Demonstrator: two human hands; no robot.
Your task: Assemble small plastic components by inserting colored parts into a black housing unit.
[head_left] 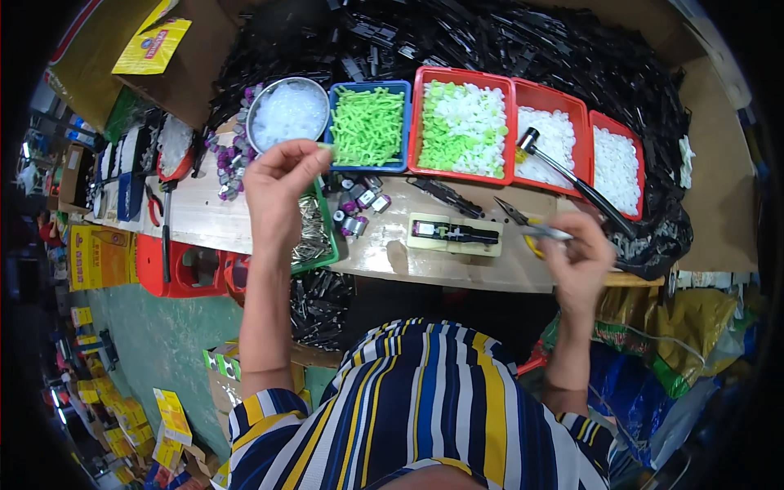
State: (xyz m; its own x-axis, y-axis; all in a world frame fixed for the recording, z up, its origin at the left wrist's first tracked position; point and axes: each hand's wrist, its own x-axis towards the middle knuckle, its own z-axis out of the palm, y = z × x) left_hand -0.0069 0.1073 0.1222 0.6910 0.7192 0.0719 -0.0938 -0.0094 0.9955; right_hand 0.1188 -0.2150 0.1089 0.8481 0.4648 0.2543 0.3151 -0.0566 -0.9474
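A yellow packet [153, 45] with a red label lay on the brown box at the workbench's [457, 261] far left corner. The left hand [282, 184] pinched a small green plastic piece [326, 147] between closed fingertips, above the metal bowl [288, 112] and blue tray [368, 124]. The right hand [576, 253] gripped yellow-handled pliers [523, 222] near the front edge, their handles largely hidden. The black parts heaped behind the red trays [523, 98] were indistinct.

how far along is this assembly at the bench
Done: nothing finished can be told apart; one black part sits in the pale jig. In hand: the left hand pinches a green pin near the blue tray; the right hand holds yellow-handled pliers. Left: the heap of black parts and trays of white pieces look full.
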